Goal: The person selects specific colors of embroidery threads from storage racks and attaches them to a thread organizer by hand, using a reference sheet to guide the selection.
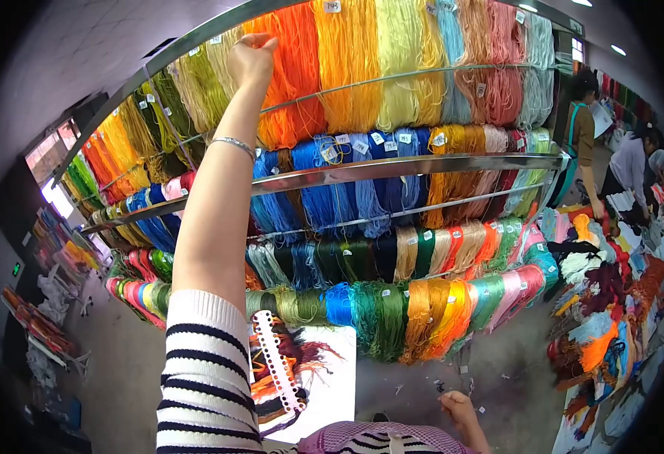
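The left hand point(254, 57) is at the rack's point(453, 163) top edge, fingers curled together against the orange skeins point(290, 83); whether they pinch a strand, I cannot tell; those skeins hang from that top edge, beside yellow skeins point(349, 64); the right hand point(460, 412), loosely fisted, is below the rack's bottom edge; a perforated strip point(275, 363) lies on a white sheet point(332, 378).

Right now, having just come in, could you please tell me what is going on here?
The person's left hand is raised to the orange skeins on the rack; whether it grips any is unclear. The right hand is low, curled, with nothing visible in it. Lower in view, a holed strip with coloured threads lies on a white surface.
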`<action>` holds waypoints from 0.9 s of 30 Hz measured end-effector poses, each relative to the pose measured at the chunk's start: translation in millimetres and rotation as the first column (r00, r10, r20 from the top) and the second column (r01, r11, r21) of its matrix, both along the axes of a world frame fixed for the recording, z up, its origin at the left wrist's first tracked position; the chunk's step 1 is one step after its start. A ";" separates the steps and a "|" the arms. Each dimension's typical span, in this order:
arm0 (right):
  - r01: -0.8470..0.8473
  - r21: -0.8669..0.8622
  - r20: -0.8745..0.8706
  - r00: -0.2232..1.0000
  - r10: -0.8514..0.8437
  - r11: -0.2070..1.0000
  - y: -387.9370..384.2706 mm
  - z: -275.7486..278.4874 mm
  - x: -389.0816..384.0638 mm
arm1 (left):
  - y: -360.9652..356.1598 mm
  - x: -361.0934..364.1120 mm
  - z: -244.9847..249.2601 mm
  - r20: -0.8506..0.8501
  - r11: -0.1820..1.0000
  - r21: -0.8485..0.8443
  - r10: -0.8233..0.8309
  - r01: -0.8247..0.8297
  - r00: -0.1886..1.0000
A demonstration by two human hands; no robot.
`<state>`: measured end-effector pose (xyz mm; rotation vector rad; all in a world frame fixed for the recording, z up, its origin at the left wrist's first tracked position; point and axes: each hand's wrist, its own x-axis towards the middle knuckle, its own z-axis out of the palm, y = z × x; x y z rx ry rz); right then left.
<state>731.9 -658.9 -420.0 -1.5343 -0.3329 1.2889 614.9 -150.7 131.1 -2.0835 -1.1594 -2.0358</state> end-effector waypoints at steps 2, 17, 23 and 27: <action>0.007 -0.003 -0.009 1.000 -0.007 1.000 2.0 1.6 1.7 | 3.1 1.5 1.0 -0.019 1.000 -0.013 0.027 -0.028 0.999; -0.125 0.065 -0.010 0.992 0.126 0.990 51.5 12.4 3.1 | 12.5 -16.4 3.1 0.257 0.823 -0.060 -0.535 0.565 0.805; -0.165 0.065 -0.019 0.986 0.166 0.984 54.3 12.3 -0.2 | 23.5 0.5 23.4 -0.039 0.981 0.166 -0.095 0.100 0.995; -0.129 0.080 -0.036 0.991 0.133 0.988 49.0 2.2 2.6 | 27.6 -0.6 27.7 -0.170 0.993 0.065 0.111 -0.101 0.979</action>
